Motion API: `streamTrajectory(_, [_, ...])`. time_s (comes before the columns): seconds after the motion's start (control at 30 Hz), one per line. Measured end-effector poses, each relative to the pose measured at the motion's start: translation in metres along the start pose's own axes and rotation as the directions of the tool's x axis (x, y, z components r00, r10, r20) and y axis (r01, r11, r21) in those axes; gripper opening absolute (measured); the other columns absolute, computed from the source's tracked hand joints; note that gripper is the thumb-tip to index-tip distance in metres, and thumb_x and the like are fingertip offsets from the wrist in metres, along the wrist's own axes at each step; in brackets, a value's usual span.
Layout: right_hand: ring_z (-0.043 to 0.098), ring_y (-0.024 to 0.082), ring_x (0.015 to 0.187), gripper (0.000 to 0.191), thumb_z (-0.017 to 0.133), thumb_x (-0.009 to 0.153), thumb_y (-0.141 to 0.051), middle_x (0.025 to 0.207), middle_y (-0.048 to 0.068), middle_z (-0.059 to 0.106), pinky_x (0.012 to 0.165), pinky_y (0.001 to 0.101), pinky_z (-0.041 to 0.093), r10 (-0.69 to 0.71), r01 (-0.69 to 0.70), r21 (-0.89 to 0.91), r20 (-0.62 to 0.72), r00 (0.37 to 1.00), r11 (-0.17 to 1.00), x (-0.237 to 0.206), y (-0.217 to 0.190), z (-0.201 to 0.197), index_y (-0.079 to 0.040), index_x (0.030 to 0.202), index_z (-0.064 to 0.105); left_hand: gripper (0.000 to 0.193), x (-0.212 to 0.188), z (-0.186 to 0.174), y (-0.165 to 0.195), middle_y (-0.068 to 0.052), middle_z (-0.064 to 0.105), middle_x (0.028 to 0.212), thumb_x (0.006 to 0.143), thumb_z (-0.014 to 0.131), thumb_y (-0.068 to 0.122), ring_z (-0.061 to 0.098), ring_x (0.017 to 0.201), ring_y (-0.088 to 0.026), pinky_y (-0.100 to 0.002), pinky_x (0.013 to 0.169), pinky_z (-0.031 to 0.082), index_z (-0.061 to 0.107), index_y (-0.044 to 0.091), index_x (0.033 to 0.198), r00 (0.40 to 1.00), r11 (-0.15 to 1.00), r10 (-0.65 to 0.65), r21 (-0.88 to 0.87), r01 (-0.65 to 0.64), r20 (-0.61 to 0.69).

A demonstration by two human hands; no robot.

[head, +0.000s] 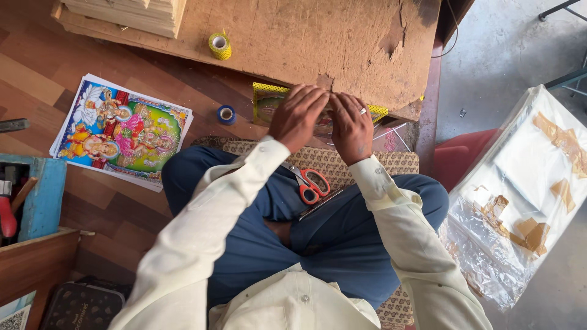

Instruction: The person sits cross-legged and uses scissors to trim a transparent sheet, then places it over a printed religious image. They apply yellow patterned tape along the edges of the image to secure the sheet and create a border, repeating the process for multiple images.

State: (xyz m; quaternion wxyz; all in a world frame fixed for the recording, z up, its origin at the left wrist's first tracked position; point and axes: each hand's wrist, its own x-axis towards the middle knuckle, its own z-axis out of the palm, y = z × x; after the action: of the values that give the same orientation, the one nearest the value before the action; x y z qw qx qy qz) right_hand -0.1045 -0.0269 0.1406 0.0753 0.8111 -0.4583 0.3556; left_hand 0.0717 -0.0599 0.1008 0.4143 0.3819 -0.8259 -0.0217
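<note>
Both hands on yellow-bordered framed picture at board edge
Left hand (298,116) and right hand (351,127) press fingers down on framed picture (267,104); grip flat, pinching nothing visible; red scissors (310,183) lie just below it, on lap

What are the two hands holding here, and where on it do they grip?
Both the left hand and right hand rest on the near edge of a yellow-bordered framed picture; the fingers' actual grip is hidden.
</note>
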Motion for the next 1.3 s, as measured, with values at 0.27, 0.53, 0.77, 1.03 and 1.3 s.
streamTrajectory(0.27, [0.073, 0.032, 0.089, 0.021, 0.078, 0.091, -0.011, 0.106, 0.012, 0.076, 0.078, 0.0412, 0.058, 0.208, -0.245, 0.141, 0.234, 0.95, 0.959, 0.012, 0.024, 0.006, -0.011, 0.112, 0.074, 0.028, 0.023, -0.007, -0.007, -0.012, 0.077, 0.1, 0.085, 0.063, -0.002, 0.072, 0.093, -0.031, -0.044, 0.087, 0.053, 0.073, 0.01, 0.108, 0.972, 0.982, -0.168, -0.061, 0.18, 0.166])
streamTrajectory(0.53, [0.072, 0.036, 0.087, 0.021, 0.074, 0.095, -0.011, 0.102, 0.017, 0.074, 0.076, 0.0432, 0.058, 0.048, -0.118, 0.152, 0.402, 0.914, 0.981, -0.009, 0.057, -0.049, -0.004, 0.115, 0.073, 0.009, 0.015, -0.027, -0.001, -0.006, 0.078, 0.085, 0.088, 0.071, 0.008, 0.074, 0.08, -0.028, -0.043, 0.077, 0.054, 0.075, 0.01, 0.096, 0.956, 0.979, -0.149, -0.099, 0.179, 0.253])
streamTrajectory(0.77, [0.068, 0.019, 0.064, 0.018, 0.078, 0.094, -0.014, 0.08, 0.014, 0.074, 0.062, 0.0327, 0.054, 0.484, -0.549, 0.136, 0.331, 0.81, 0.825, -0.046, 0.08, -0.064, -0.003, 0.108, 0.077, 0.012, 0.019, -0.044, 0.0, -0.011, 0.076, 0.084, 0.085, 0.08, 0.021, 0.073, 0.077, -0.031, -0.045, 0.075, 0.053, 0.078, 0.011, 0.091, 0.94, 0.968, -0.219, -0.059, 0.242, 0.261])
streamTrajectory(1.03, [0.063, 0.009, 0.091, 0.046, 0.079, 0.091, -0.026, 0.1, 0.005, 0.069, 0.079, 0.0226, 0.053, 0.803, -0.659, 0.704, 0.216, 0.555, 0.265, -0.064, 0.047, -0.023, 0.002, 0.125, 0.065, 0.034, -0.022, -0.076, -0.026, -0.017, 0.074, 0.094, 0.079, 0.09, 0.02, 0.071, 0.084, -0.033, -0.042, 0.074, 0.056, 0.073, 0.002, 0.102, 0.856, 0.858, -0.501, -0.206, 0.471, -0.129])
streamTrajectory(1.3, [0.064, 0.014, 0.084, 0.043, 0.08, 0.09, -0.035, 0.091, 0.006, 0.07, 0.078, 0.0297, 0.054, 0.929, -0.675, 0.651, -0.143, 0.341, 0.348, -0.033, 0.026, 0.028, 0.002, 0.108, 0.068, 0.038, -0.035, -0.052, -0.033, -0.012, 0.075, 0.094, 0.09, 0.085, 0.017, 0.065, 0.076, -0.016, -0.03, 0.069, 0.054, 0.069, 0.001, 0.121, 0.717, 0.668, -0.695, -0.419, 0.615, -0.057])
